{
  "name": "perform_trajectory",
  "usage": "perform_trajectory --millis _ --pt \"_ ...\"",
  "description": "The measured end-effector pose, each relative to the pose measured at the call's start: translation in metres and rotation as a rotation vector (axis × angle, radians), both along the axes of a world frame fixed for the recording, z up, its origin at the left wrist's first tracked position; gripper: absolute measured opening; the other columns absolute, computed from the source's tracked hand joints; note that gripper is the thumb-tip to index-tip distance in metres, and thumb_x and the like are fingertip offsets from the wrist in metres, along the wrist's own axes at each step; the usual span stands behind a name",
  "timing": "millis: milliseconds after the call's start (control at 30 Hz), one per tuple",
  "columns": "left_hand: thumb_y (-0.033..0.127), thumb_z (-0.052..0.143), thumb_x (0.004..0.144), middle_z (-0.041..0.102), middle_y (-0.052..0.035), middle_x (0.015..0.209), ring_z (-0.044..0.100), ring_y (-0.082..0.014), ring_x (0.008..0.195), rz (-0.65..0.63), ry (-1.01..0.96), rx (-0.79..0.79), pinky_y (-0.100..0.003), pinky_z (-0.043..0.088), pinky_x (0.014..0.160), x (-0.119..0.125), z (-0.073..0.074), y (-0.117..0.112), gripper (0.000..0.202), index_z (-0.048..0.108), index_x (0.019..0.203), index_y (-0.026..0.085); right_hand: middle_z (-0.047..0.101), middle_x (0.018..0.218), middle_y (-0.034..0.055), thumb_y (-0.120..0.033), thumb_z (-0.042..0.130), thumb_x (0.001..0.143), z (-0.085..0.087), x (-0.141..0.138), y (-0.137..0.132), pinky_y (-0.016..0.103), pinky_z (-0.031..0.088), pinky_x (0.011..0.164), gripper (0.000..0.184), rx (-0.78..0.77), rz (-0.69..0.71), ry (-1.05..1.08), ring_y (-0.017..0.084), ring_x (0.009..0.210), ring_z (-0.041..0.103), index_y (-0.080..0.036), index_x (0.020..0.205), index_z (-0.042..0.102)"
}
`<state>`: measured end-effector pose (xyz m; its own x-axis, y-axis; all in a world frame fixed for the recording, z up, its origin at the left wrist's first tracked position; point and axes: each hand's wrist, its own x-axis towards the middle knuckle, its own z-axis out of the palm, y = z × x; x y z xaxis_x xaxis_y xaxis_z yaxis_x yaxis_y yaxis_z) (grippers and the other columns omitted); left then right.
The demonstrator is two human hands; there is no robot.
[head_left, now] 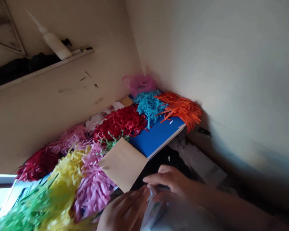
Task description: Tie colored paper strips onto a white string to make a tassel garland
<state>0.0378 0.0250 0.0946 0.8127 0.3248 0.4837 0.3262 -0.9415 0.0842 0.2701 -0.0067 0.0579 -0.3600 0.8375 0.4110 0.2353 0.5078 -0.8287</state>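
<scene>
Both my hands are at the bottom of the view, closed on a clear plastic packet [152, 210] held between them. My left hand [125, 210] grips its near side with curled fingers. My right hand [174, 184] lies over its top, fingers bent down onto it. A tan square of paper [122, 163] lies just beyond my fingers, resting on piles of shredded paper.
A blue board [156, 136] carries heaps of cut paper strips: orange [181, 109], light blue [148, 104], red [121, 122], pink [93, 186], yellow [62, 179], green [21, 211]. Walls close in behind and to the right. A white glue bottle [53, 41] lies on a ledge.
</scene>
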Motion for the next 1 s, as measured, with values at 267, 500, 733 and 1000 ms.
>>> perform_trajectory --millis 267,500,733,1000 --pt "0.037 0.038 0.097 0.074 -0.013 0.111 0.07 -0.0209 0.101 0.027 0.277 0.129 -0.026 0.058 0.083 0.01 0.01 -0.006 0.048 0.052 0.133 0.008 0.073 0.102 0.0066 -0.035 0.05 0.098 -0.009 0.0 0.003 0.028 0.046 0.079 0.035 0.133 -0.048 0.021 0.016 0.087 0.068 -0.021 0.129 0.056" --pt "0.026 0.041 0.098 0.071 -0.0137 0.117 0.07 -0.02 0.102 0.22 0.256 0.146 -0.025 0.058 0.082 0.003 0.008 -0.019 0.037 0.057 0.127 0.01 0.073 0.108 0.0065 -0.025 0.053 0.097 -0.014 0.002 0.004 0.028 0.047 0.083 0.025 0.181 -0.113 0.039 0.015 0.095 0.068 -0.023 0.12 0.061" --pt "0.02 0.052 0.094 0.076 -0.0063 0.1 0.074 -0.0147 0.085 0.317 -0.16 -0.111 -0.02 0.06 0.072 -0.018 -0.013 -0.012 0.024 0.066 0.115 0.021 0.07 0.108 0.0082 -0.027 0.062 0.091 -0.01 0.012 0.013 0.031 0.054 0.084 0.012 0.113 -0.181 0.024 0.018 0.097 0.067 -0.022 0.101 0.068" --pt "0.014 0.057 0.089 0.076 -0.0058 0.098 0.073 -0.0153 0.086 0.391 -0.422 -0.314 -0.022 0.06 0.072 -0.007 -0.04 -0.003 0.022 0.071 0.105 0.022 0.072 0.094 0.0059 -0.026 0.064 0.089 -0.027 0.012 0.037 0.029 0.055 0.08 0.01 0.008 -0.18 0.109 0.017 0.087 0.068 -0.021 0.087 0.072"
